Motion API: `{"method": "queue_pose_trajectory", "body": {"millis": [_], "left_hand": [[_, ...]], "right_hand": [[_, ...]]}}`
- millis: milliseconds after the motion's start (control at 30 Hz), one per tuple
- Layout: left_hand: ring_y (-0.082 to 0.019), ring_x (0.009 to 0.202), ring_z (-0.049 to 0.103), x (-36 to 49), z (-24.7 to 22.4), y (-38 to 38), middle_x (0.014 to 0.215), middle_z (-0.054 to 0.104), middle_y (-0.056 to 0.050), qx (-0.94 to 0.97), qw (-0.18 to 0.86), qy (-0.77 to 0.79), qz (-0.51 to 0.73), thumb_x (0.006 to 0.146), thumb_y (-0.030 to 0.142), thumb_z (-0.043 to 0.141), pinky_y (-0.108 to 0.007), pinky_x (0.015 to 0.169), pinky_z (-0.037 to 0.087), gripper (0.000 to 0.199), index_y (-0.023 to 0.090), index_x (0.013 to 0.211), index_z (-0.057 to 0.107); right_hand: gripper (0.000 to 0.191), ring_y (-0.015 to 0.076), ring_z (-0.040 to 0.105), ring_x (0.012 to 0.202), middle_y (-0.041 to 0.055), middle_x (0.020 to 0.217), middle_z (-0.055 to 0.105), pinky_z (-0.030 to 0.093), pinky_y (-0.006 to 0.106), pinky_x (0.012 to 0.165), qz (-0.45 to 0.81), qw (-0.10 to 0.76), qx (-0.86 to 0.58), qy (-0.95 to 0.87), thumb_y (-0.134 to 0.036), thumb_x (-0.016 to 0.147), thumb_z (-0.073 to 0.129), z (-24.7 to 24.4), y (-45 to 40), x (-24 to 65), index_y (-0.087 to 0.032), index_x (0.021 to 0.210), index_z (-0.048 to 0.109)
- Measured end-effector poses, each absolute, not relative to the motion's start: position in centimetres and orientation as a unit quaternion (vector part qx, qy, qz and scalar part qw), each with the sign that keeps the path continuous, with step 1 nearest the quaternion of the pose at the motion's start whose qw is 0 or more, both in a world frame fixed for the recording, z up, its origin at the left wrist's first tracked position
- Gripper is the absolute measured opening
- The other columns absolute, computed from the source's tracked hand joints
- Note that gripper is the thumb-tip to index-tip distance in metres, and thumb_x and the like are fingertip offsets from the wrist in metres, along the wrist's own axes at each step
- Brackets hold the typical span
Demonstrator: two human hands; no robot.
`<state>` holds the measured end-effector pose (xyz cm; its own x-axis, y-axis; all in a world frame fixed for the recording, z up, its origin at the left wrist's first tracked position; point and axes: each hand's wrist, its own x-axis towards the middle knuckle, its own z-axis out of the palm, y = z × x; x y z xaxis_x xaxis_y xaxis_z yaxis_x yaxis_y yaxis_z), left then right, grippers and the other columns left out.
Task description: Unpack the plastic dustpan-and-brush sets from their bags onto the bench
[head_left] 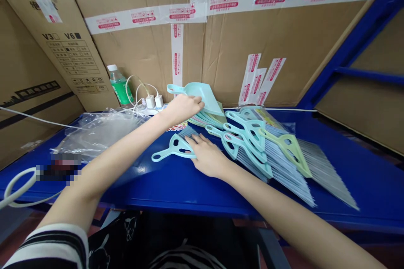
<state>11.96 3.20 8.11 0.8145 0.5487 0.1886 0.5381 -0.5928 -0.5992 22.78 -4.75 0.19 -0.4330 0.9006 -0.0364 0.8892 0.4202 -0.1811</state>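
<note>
Sheets of brown cardboard (pixel 142 50) crossed by strips of red-printed white packing tape (pixel 148 19) stand behind a blue painted metal desk (pixel 347 176). The left hand (pixel 183 109) is at the back of the desk, its fingers laid over the edge of a mint plastic dustpan (pixel 202 92), which stands tilted on a fanned stack of pale dustpans (pixel 205 119). The thumb is hidden, so I cannot tell whether it pinches or only steadies the pan.

Nearer the body and just below the left hand, the right hand (pixel 206 155) lies flat with its fingers spread, pressing on a mint hand brush (pixel 172 149). The brush's looped handle sticks out to the left of the hand, and its stiff grey plastic bristles (pixel 187 132) run away under the palm.

To the right of that hand, more brushes (pixel 249 138) lie overlapped in a slanting row, with smooth moulded handles and thin, comb-like bristle fans. The work in hand looks like sorting these pieces on the desk, and the next move calls for keeping the slippery stacks from sliding.

Left of the left hand lies a crumpled clear plastic bag (pixel 97 132), and beyond it stands a green-labelled water bottle (pixel 119 86) beside white charger plugs (pixel 154 101).
</note>
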Motion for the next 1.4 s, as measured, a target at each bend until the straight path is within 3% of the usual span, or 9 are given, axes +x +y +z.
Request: {"method": "queue_pose_trajectory", "body": {"millis": [233,467,567,733,900,1000,1133,1400], "left_hand": [[-0.016,0.070,0.062,5.9,6.8,-0.7,0.081,0.064,-0.006,-0.895,0.340,-0.289,-0.014,0.089,0.006,0.040,-0.027,0.057,0.044,0.025,0.014,0.092,0.064],[-0.016,0.073,0.064,1.3,5.4,-2.3,0.088,0.068,-0.005,-0.902,0.319,-0.282,-0.075,0.090,0.009,0.039,-0.026,0.063,0.048,0.027,0.018,0.099,0.063],[-0.016,0.070,0.063,0.6,5.3,-2.3,0.087,0.068,-0.005,-0.906,0.291,-0.297,-0.074,0.090,0.012,0.040,-0.026,0.062,0.047,0.025,0.018,0.097,0.064],[-0.014,0.065,0.060,0.2,5.0,-2.0,0.083,0.066,-0.005,-0.917,0.234,-0.316,-0.073,0.089,0.014,0.041,-0.024,0.059,0.046,0.024,0.018,0.094,0.064],[-0.014,0.060,0.059,0.3,5.1,-2.1,0.082,0.065,-0.005,-0.910,0.249,-0.332,-0.019,0.089,0.010,0.040,-0.025,0.052,0.039,0.025,0.017,0.093,0.064],[-0.014,0.057,0.058,0.4,5.4,-2.4,0.079,0.065,-0.004,-0.910,0.239,-0.339,-0.008,0.090,0.012,0.040,-0.026,0.051,0.036,0.024,0.016,0.089,0.063],[-0.014,0.055,0.056,0.3,5.7,-2.6,0.074,0.063,-0.004,-0.914,0.216,-0.344,-0.003,0.090,0.011,0.039,-0.026,0.050,0.036,0.024,0.016,0.081,0.060],[-0.014,0.054,0.057,0.7,5.8,-2.8,0.071,0.062,-0.003,-0.908,0.221,-0.351,0.056,0.086,0.004,0.042,-0.026,0.049,0.036,0.023,0.016,0.077,0.058]], "right_hand": [[0.073,0.0329,0.040,0.135,0.0171,0.148,0.042,0.038,0.046,0.108,0.047,0.018,-0.532,-0.845,0.004,0.078,0.043,0.5,-4.9,22.9,-0.012,0.148,0.035],[0.084,0.0300,0.044,0.133,0.0140,0.146,0.046,0.024,0.058,0.113,-0.013,0.062,-0.453,-0.890,0.011,0.064,0.042,0.8,-4.5,24.1,-0.014,0.144,0.041],[0.075,0.0268,0.046,0.132,0.0126,0.142,0.051,0.026,0.053,0.115,-0.002,0.082,-0.389,-0.918,0.012,0.066,0.039,1.4,-4.3,24.8,-0.011,0.137,0.051],[0.069,0.0187,0.045,0.133,0.0042,0.138,0.057,0.037,0.043,0.111,-0.010,0.107,-0.349,-0.931,0.010,0.072,0.032,2.3,-4.6,26.1,-0.020,0.128,0.060],[0.069,0.0217,0.044,0.134,0.0091,0.140,0.054,0.035,0.046,0.113,-0.020,0.106,-0.387,-0.916,0.008,0.070,0.034,2.1,-4.1,27.9,-0.016,0.131,0.059],[0.075,0.0227,0.039,0.136,0.0072,0.144,0.050,0.031,0.049,0.115,-0.040,0.129,-0.408,-0.903,0.007,0.067,0.035,2.1,-3.8,28.9,-0.017,0.136,0.054],[0.081,0.0222,0.033,0.140,0.0031,0.146,0.047,0.028,0.052,0.116,-0.066,0.159,-0.448,-0.877,0.007,0.065,0.034,2.6,-3.7,29.8,-0.021,0.140,0.048],[0.082,0.0252,0.033,0.140,0.0080,0.150,0.041,0.028,0.053,0.116,-0.114,0.229,-0.499,-0.828,0.004,0.063,0.042,2.8,-3.2,30.3,-0.017,0.143,0.042]]}}
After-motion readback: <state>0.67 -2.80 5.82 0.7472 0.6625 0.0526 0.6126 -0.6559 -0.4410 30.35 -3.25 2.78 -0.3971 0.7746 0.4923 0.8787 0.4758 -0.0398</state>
